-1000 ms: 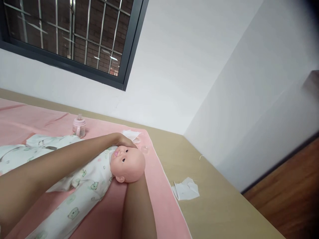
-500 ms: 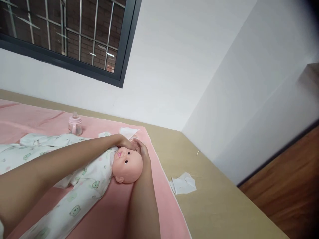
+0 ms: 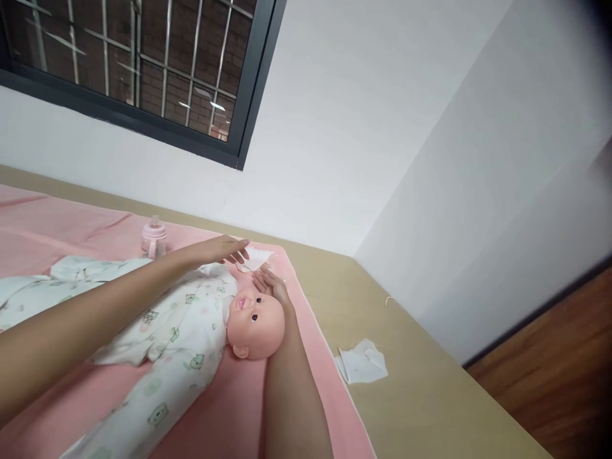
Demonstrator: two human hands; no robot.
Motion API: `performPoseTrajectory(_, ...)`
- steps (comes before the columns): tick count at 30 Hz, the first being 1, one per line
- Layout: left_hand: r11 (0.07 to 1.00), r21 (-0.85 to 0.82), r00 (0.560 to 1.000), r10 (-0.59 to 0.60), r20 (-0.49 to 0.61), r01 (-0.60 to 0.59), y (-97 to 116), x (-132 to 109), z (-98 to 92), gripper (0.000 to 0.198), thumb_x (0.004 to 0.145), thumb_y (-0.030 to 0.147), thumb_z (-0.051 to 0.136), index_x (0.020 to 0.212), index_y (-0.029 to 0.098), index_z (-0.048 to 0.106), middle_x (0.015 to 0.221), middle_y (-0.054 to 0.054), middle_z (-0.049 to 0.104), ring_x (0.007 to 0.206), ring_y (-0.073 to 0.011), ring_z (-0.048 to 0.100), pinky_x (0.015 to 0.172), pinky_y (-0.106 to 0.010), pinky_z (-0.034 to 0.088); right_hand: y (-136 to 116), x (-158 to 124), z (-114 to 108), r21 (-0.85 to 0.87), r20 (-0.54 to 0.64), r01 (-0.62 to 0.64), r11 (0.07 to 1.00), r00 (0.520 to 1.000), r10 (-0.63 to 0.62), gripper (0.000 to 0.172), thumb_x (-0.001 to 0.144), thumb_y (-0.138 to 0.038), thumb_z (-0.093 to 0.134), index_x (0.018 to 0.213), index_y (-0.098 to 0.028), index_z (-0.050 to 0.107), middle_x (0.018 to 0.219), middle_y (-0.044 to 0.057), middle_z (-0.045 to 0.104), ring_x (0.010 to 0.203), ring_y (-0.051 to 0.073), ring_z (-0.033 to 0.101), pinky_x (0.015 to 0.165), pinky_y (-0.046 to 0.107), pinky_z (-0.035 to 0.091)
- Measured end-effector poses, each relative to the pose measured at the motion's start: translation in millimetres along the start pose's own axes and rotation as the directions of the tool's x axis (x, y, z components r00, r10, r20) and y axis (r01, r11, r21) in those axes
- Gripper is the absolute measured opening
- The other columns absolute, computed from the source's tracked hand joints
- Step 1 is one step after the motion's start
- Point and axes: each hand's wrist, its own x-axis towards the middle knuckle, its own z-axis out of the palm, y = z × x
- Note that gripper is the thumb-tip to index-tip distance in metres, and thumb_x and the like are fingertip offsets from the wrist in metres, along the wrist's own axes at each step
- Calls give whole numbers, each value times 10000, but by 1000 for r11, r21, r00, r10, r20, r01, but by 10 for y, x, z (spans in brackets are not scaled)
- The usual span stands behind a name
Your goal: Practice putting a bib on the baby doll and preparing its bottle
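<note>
A baby doll in a white sleepsuit printed with green bears lies on its back on a pink sheet, its head toward the right. My left hand hovers over the doll's far shoulder with fingers apart and nothing in them. Just past those fingertips lies a white tissue. Around the far side of the doll's head is my right hand, palm turned inward and fingers loosely stretched out. Its forearm runs alongside the crown of the head. Something small and pale by the tissue is too unclear to name.
Behind the doll stands a pink-lidded baby bottle with a handle. A crumpled white cloth or tissue rests on the tan surface to the right of the sheet. White walls and a barred window border the far side.
My left hand has lifted away from my right hand and moved back to the left, its fingers now spread. My right hand stays by the doll's head. The view has shifted slightly.
</note>
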Motion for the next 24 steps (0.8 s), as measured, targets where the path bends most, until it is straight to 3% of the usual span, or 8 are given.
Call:
performPoseTrajectory(7,999,-1,988,31,-153,-32,-401,-237,-329,624,835,737,387,975,218,705,1116,-81,703,1090,-267,620,930,-351,478,-48,158,-40,55,20,-96,994,995,95,383,629,-86,756,992,-151,651,988,76,701,1001,194,688,992,340,501)
performPoseTrajectory(11,998,-55,986,19,-166,-28,-468,-316,-414,612,837,738,391,969,233,709,1106,-78,707,1107,-268,616,959,-371,476,-69,180,-47,53,41,-71,996,997,69,466,584,-124,801,1025,-153,653,946,61,703,971,203,691,942,345,520)
performPoseTrajectory(15,996,-88,988,4,-153,-18,-453,-379,-479,599,830,737,403,968,240,708,1117,-74,703,1097,-259,618,958,-372,477,-133,131,-11,17,42,-28,999,999,27,471,612,-239,811,1061,-177,685,913,41,712,860,147,678,766,241,533)
performPoseTrajectory(17,995,-101,987,0,-160,-17,-443,-403,-515,577,831,724,422,967,241,707,1113,-67,704,1088,-250,620,960,-361,473,-213,100,19,9,54,14,1000,998,-15,428,621,-291,806,1025,-189,712,950,44,717,866,131,659,745,214,514)
performPoseTrajectory(21,992,-117,986,30,-163,-50,-438,-426,-560,566,846,707,427,980,226,694,1104,-60,704,1067,-240,626,951,-347,471,-501,30,108,-39,47,132,990,990,-130,334,595,-346,828,883,-196,749,1059,51,713,973,144,630,873,243,486)
performPoseTrajectory(24,992,-93,986,71,-150,-86,-429,-430,-548,591,855,707,408,991,204,688,1096,-78,704,1047,-250,634,933,-358,477,-780,-52,226,-179,41,168,969,986,-164,308,576,-386,838,787,-178,754,970,62,725,926,167,635,893,301,486)
